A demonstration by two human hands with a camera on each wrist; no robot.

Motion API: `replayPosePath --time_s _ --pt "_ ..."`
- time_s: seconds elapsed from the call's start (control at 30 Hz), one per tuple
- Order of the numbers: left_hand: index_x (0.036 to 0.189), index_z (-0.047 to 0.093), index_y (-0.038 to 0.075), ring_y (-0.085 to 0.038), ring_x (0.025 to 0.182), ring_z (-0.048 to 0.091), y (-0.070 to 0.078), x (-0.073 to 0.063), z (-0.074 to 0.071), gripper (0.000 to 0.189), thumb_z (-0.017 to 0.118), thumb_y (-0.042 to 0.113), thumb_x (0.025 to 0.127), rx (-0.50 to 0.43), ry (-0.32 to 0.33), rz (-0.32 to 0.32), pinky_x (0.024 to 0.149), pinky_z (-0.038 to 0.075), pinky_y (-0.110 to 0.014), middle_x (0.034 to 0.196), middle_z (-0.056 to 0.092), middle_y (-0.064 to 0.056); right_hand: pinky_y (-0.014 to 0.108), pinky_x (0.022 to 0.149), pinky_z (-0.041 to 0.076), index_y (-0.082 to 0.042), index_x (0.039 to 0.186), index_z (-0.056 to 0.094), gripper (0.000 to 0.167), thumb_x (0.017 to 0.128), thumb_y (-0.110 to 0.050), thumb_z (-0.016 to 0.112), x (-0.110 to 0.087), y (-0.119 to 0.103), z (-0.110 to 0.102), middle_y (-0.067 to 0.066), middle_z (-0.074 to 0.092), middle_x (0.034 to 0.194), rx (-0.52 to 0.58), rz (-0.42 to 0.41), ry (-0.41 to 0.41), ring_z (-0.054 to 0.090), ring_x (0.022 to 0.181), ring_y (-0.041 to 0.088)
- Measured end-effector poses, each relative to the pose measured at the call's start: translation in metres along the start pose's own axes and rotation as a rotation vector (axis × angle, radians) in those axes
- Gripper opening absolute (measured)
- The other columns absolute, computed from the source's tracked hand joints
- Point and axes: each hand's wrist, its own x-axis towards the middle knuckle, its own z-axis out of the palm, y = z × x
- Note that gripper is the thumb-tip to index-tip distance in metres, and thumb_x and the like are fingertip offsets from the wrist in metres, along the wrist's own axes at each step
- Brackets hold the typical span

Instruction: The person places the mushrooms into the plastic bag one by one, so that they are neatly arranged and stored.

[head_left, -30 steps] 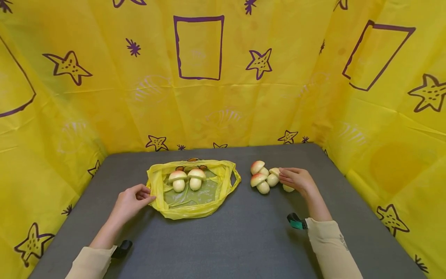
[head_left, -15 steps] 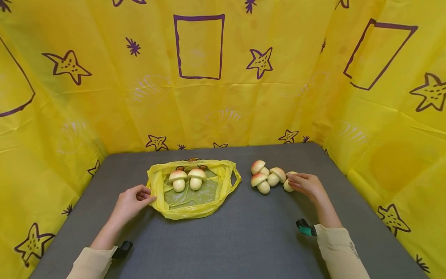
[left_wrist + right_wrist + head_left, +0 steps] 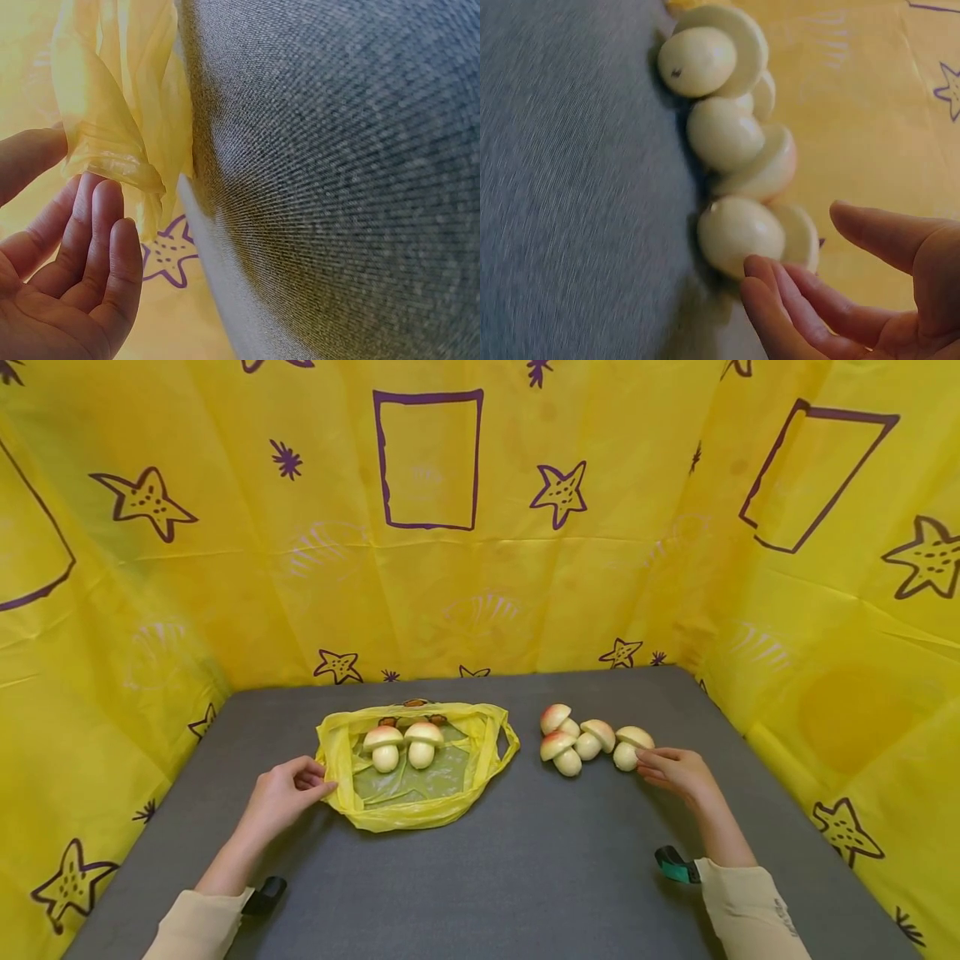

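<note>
My left hand (image 3: pixel 285 793) pinches the left edge of a yellow plastic bag (image 3: pixel 341 781); the left wrist view has the thumb and fingertips at the folded plastic (image 3: pixel 112 169). Two toy mushrooms with pale stems and reddish caps, one a mushroom (image 3: pixel 385 748) and beside it a second mushroom (image 3: pixel 422 746), lie in the bag's spread mouth. On the right, my right hand (image 3: pixel 678 772) is beside the rightmost mushroom (image 3: pixel 632 747), fingertips at its stem. In the right wrist view the thumb stands apart from the fingers, and that mushroom (image 3: pixel 739 236) lies just beyond them.
Left of that mushroom, several more mushrooms lie in a cluster, including a front one (image 3: pixel 562 753) and a middle one (image 3: pixel 595 739). A grey table (image 3: pixel 480 893) carries everything. Yellow cloth walls (image 3: pixel 480 602) with drawn stars stand around its back and sides.
My right hand has moved rightward past the mushrooms, uncovering the middle one and then the rightmost one. My left hand and the bag have stayed in place.
</note>
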Motion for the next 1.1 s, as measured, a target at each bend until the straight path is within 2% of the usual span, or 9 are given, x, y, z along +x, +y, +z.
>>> replayPosePath --time_s 0.17,0.37,0.47,0.8,1.1 --pt "0.092 0.064 0.007 -0.013 0.072 0.058 0.0 0.001 -0.001 0.031 0.075 0.033 0.081 -0.004 0.003 0.007 0.061 0.046 -0.024 0.081 0.065 -0.002 0.029 0.081 0.054 0.022 0.132 0.036 0.061 0.094 -0.022 0.058 0.002 0.006 -0.005 0.022 0.067 0.109 -0.029 0.023 0.011 0.068 0.085 0.01" --pt "0.092 0.064 0.007 -0.012 0.072 0.058 0.001 0.002 0.0 0.031 0.075 0.033 0.081 0.001 0.002 0.004 0.061 0.046 -0.024 0.081 0.065 -0.002 0.028 0.077 0.055 0.024 0.132 0.033 0.065 0.094 -0.021 0.059 0.01 0.013 -0.007 0.014 0.069 0.098 -0.001 0.066 0.006 0.067 0.08 0.008" --pt "0.092 0.064 0.008 -0.012 0.072 0.058 0.002 0.003 0.0 0.031 0.075 0.034 0.081 0.002 0.002 0.006 0.06 0.046 -0.024 0.081 0.065 -0.001 0.028 0.078 0.055 0.025 0.132 0.03 0.067 0.094 -0.021 0.059 0.014 0.017 -0.007 0.013 0.068 0.099 0.017 0.088 0.007 0.067 0.08 0.009" --pt "0.092 0.064 0.008 -0.012 0.071 0.058 0.003 0.003 0.0 0.03 0.075 0.034 0.081 0.002 0.001 0.002 0.06 0.046 -0.023 0.08 0.065 -0.001 0.028 0.08 0.054 0.025 0.133 0.028 0.078 0.091 -0.032 0.062 0.027 0.023 -0.002 0.025 0.061 0.114 0.026 0.141 0.029 0.064 0.086 0.01" --pt "0.093 0.064 0.007 -0.013 0.073 0.058 0.002 0.002 0.0 0.032 0.075 0.035 0.08 0.004 -0.001 -0.003 0.061 0.046 -0.024 0.081 0.065 -0.002 0.026 0.075 0.055 0.023 0.133 0.031 0.086 0.088 -0.042 0.064 0.034 0.022 0.003 0.016 0.066 0.103 -0.028 0.163 0.086 0.064 0.078 0.006"
